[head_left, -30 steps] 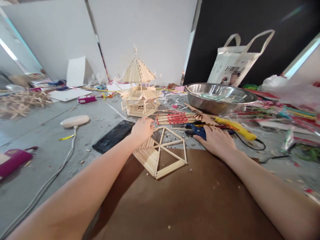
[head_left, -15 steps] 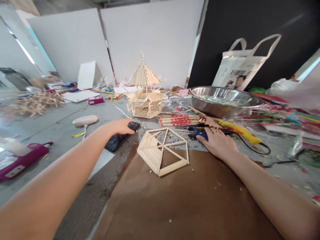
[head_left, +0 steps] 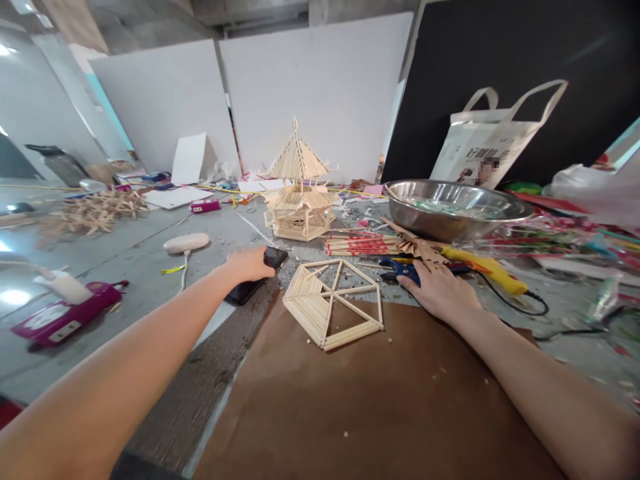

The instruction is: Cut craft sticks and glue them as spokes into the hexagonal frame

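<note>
My left hand (head_left: 249, 265) is closed over the far part of a black smartphone (head_left: 245, 292), thumb along its near side. The phone lies left of the brown sheet, partly hidden by my wrist. To the right, my right hand (head_left: 444, 291) rests on blue-handled pliers (head_left: 407, 271), thumb beside the handle and some fingertips hidden. Between my hands, a six-sided frame of thin wooden sticks (head_left: 334, 293) lies on the brown sheet (head_left: 320, 407). Its left sections are filled with rows of sticks; the others are open. Behind it stands a stick-built pavilion model (head_left: 300, 200).
Red-marked stick bundles (head_left: 357, 245) lie beyond the frame. A metal basin (head_left: 460, 223) and a yellow-handled corded tool (head_left: 493, 270) are at right. Leftward are a white corded device (head_left: 186, 243), a purple power strip (head_left: 65, 317) and a wooden stick pile (head_left: 95, 213).
The view has shifted a little, so the scene sits slightly lower and further right. My left hand stays at the phone and my right hand at the pliers, with little visible movement.
</note>
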Demonstrator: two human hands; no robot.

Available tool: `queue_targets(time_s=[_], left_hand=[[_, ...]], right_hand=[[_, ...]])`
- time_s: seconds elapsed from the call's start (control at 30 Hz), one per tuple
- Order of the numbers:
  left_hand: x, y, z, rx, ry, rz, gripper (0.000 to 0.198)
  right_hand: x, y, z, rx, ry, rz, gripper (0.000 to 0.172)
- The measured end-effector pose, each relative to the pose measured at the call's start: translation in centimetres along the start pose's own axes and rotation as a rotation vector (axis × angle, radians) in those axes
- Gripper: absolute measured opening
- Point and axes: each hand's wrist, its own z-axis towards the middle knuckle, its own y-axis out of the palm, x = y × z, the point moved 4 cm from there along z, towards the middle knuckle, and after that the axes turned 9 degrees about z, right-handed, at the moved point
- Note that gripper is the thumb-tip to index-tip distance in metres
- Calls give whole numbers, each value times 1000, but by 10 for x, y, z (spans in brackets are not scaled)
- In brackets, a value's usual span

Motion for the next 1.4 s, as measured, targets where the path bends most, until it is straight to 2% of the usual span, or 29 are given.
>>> queue_targets(time_s=[0.23, 0.33, 0.4, 0.47, 0.53, 0.67, 0.73, 0.8, 0.9, 1.07, 1.3, 1.4], left_hand=[[-3, -1, -1, -34, -41, -39, 63], [-6, -10, -3, -75, -62, -28, 69], [-2, -23, -8, -4, -106, 14, 68], [19, -41, -18, 180, -43, 23, 61], [55, -56, -35, 332, 155, -6, 49], [134, -61, -75, 318, 540, -19, 29], [159, -57, -88, 319, 630, -22, 25], [171, -50, -94, 333, 662, -45, 25], [172, -39, -92, 372, 655, -83, 26], [165, -29, -86, 307, 641, -111, 33], [153, -42, -78, 341, 644, -135, 28], [148, -47, -77, 301, 681, -126, 27]], right_hand=[[-2, -2, 0, 12, -14, -18, 65], [-2, -2, -1, 12, -15, -24, 65], [-3, -2, -1, 20, -23, -24, 65], [-4, -4, -2, 31, -34, -22, 64], [-6, -5, -2, 32, -32, -23, 63], [-5, -5, -1, 9, -2, -25, 62], [-3, -2, 0, 8, -3, -30, 62], [-2, 0, 1, 16, -14, -38, 63], [-1, 1, 2, 37, -32, -53, 63], [-3, -4, 2, 81, -36, -41, 56], [-6, -32, -6, 302, -64, 134, 41], [-2, -42, -5, 215, 82, 186, 45]])
